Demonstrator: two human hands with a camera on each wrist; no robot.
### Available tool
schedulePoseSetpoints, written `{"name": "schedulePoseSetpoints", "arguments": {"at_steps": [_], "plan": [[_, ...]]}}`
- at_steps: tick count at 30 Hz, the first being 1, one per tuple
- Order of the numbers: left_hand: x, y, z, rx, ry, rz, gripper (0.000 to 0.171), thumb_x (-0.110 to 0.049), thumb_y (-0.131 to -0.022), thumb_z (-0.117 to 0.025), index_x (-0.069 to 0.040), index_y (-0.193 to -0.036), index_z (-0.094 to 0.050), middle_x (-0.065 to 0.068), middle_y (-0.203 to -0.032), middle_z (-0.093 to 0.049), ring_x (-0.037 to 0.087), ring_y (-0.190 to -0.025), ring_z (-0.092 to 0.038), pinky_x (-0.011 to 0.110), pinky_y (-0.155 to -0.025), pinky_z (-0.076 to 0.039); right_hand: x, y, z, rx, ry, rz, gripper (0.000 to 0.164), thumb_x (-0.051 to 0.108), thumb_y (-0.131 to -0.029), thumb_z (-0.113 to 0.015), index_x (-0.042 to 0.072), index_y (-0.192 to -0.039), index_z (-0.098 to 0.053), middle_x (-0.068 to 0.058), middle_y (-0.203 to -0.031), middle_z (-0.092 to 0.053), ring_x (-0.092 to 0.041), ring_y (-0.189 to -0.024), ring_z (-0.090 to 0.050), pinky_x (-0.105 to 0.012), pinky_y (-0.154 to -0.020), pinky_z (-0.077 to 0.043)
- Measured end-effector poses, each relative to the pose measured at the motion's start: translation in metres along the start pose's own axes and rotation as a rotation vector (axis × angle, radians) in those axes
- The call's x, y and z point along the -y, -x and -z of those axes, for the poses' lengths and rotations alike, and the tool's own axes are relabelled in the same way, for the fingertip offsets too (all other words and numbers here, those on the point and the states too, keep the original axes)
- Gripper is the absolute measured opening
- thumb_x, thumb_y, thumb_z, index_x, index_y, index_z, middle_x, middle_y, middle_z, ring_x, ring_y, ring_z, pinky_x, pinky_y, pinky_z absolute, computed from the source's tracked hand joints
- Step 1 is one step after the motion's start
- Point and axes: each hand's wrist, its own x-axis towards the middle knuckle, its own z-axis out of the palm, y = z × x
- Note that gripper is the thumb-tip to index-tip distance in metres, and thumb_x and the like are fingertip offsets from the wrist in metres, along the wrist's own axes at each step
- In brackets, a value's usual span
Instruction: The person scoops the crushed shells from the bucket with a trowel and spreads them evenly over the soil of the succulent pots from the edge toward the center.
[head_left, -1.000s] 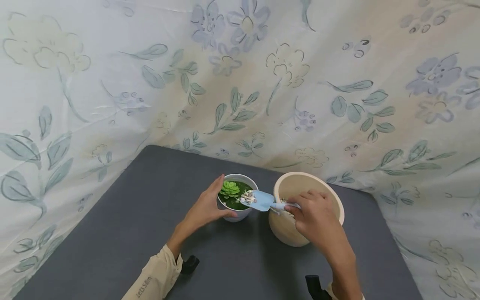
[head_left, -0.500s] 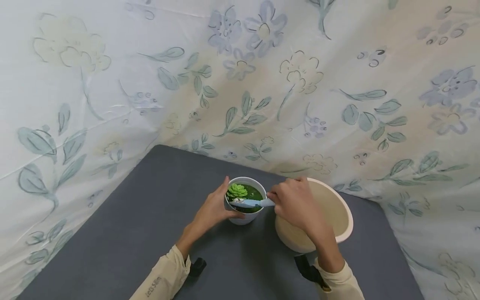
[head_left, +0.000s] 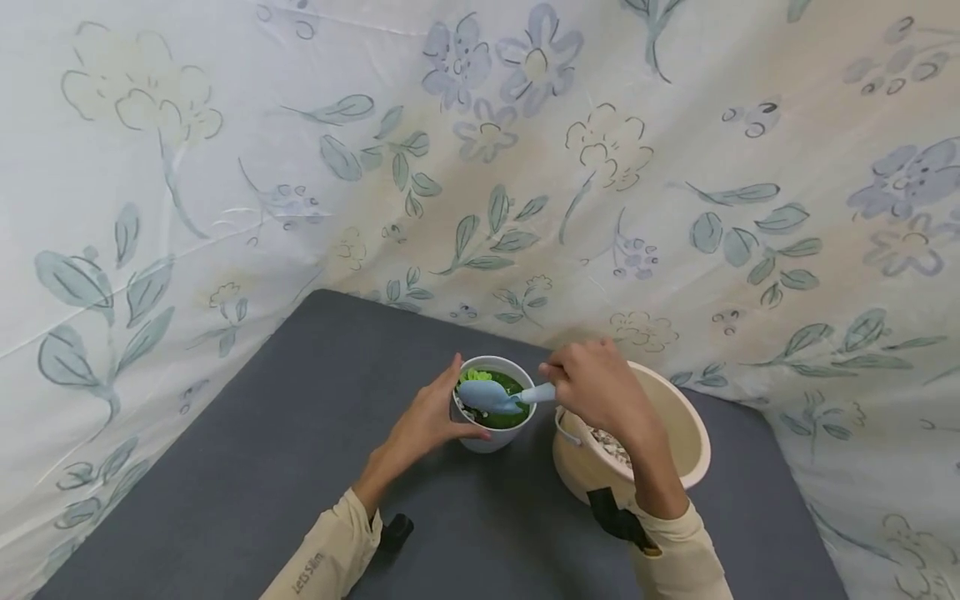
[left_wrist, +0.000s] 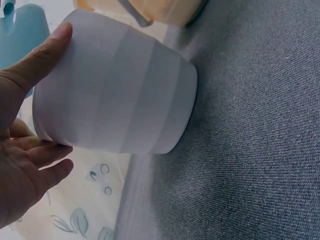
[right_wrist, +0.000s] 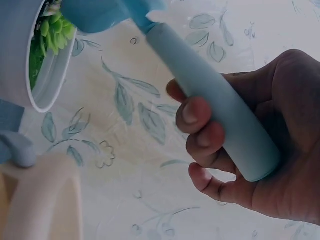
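My left hand (head_left: 422, 423) holds a white flowerpot (head_left: 491, 442) at its rim, thumb on the near side, fingers on the far side. In the left wrist view, the pot's ribbed wall (left_wrist: 130, 90) stands on the cloth. Inside the pot are a green succulent (head_left: 477, 377) and dark green filling, with a few white pebbles (head_left: 467, 410) near the left edge. My right hand (head_left: 600, 387) grips the handle of a light blue trowel (head_left: 487, 397). The blade is turned over above the pot, its back facing up, partly hiding the succulent.
Just right of the pot stands a cream bucket (head_left: 577, 468) with pebbles (head_left: 611, 446) inside and a grey-blue bail handle (head_left: 567, 432) at its side. Dark grey cloth (head_left: 315, 392) covers the table. A floral curtain (head_left: 420, 208) hangs behind and beside it.
My right hand has carried the pebble-loaded trowel left from over the bucket to the pot and turned its blade over. Pebbles now lie in the pot. My left hand keeps its hold.
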Motion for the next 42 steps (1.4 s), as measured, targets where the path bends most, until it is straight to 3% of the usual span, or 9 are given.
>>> {"name": "schedulePoseSetpoints", "arguments": {"at_steps": [8,14,20,23,29,33,36,39,42], "plan": [[-0.008,-0.008,-0.01,0.032,0.051,-0.009,0.132,-0.051,-0.054,-0.081,-0.016,-0.147,0.005,0.009,-0.151,-0.018,0.025,-0.133,-0.028,0.044,-0.102,-0.034,-0.015,0.011,-0.003,-0.026,-0.114,-0.075,0.024,0.02,-0.09,-0.056,0.017,-0.068,-0.063,0.005,-0.052,-0.041,-0.011,-0.048,-0.039,-0.026,-0.045,-0.033],[-0.007,-0.01,-0.021,-0.02,0.134,0.037,0.142,-0.051,-0.046,-0.086,-0.023,-0.146,0.012,0.002,-0.147,-0.03,0.023,-0.127,-0.039,0.045,-0.096,-0.039,-0.027,0.034,0.006,-0.071,-0.167,-0.127,0.024,0.024,-0.091,-0.056,0.018,-0.068,-0.058,0.005,-0.053,-0.039,-0.01,-0.047,-0.038,-0.026,-0.045,-0.033],[-0.002,-0.015,-0.01,0.043,0.121,0.022,0.14,-0.053,-0.046,-0.086,-0.02,-0.148,0.005,0.007,-0.145,-0.034,0.023,-0.124,-0.042,0.046,-0.093,-0.041,-0.055,0.068,0.028,-0.234,-0.068,-0.032,0.006,0.023,-0.087,-0.064,0.021,-0.082,-0.067,0.015,-0.051,-0.046,-0.004,-0.042,-0.032,-0.028,-0.055,-0.033],[0.0,-0.015,-0.004,0.094,0.131,-0.012,0.138,-0.053,-0.048,-0.085,-0.02,-0.148,0.005,0.005,-0.145,-0.035,0.022,-0.124,-0.042,0.045,-0.094,-0.041,-0.073,0.086,0.039,-0.28,-0.004,-0.038,0.005,0.021,-0.081,-0.071,0.02,-0.085,-0.069,0.014,-0.063,-0.059,-0.003,-0.049,-0.045,-0.032,-0.064,-0.037],[-0.005,-0.015,0.004,0.185,0.089,-0.068,0.136,-0.054,-0.051,-0.083,-0.024,-0.147,0.008,0.006,-0.151,-0.021,0.025,-0.132,-0.031,0.048,-0.098,-0.036,-0.102,0.111,0.044,-0.217,0.163,-0.138,0.017,0.017,-0.071,-0.078,0.013,-0.085,-0.071,0.001,-0.081,-0.067,-0.019,-0.071,-0.058,-0.036,-0.056,-0.042],[-0.024,-0.018,0.006,0.159,-0.008,-0.156,0.129,-0.059,-0.055,-0.079,-0.028,-0.147,0.006,0.007,-0.153,-0.006,0.031,-0.138,-0.014,0.058,-0.104,-0.022,-0.113,0.108,0.026,-0.107,0.305,-0.175,0.017,0.013,-0.069,-0.08,0.008,-0.082,-0.07,-0.003,-0.076,-0.063,-0.026,-0.072,-0.054,-0.04,-0.054,-0.041],[-0.049,-0.022,0.001,0.091,-0.072,-0.269,0.117,-0.062,-0.061,-0.074,-0.027,-0.148,-0.004,0.008,-0.152,-0.011,0.032,-0.138,-0.016,0.061,-0.104,-0.015,-0.117,0.101,0.007,-0.054,0.362,-0.185,0.015,0.011,-0.069,-0.079,0.007,-0.079,-0.068,-0.005,-0.072,-0.058,-0.026,-0.07,-0.051,-0.041,-0.053,-0.043],[-0.076,-0.026,-0.012,0.066,-0.081,-0.38,0.102,-0.061,-0.069,-0.068,-0.027,-0.148,-0.012,0.005,-0.151,-0.017,0.027,-0.136,-0.023,0.055,-0.104,-0.024,-0.119,0.096,-0.011,-0.039,0.386,-0.193,0.014,0.009,-0.07,-0.078,0.009,-0.075,-0.065,-0.006,-0.073,-0.056,-0.027,-0.072,-0.049,-0.044,-0.06,-0.043],[-0.097,-0.027,-0.028,0.104,-0.069,-0.422,0.09,-0.059,-0.075,-0.063,-0.029,-0.147,-0.017,0.001,-0.151,-0.018,0.023,-0.133,-0.03,0.046,-0.1,-0.037,-0.12,0.094,-0.025,-0.039,0.411,-0.191,0.015,0.009,-0.07,-0.079,0.01,-0.074,-0.064,-0.006,-0.073,-0.055,-0.027,-0.074,-0.049,-0.043,-0.064,-0.043]]}}
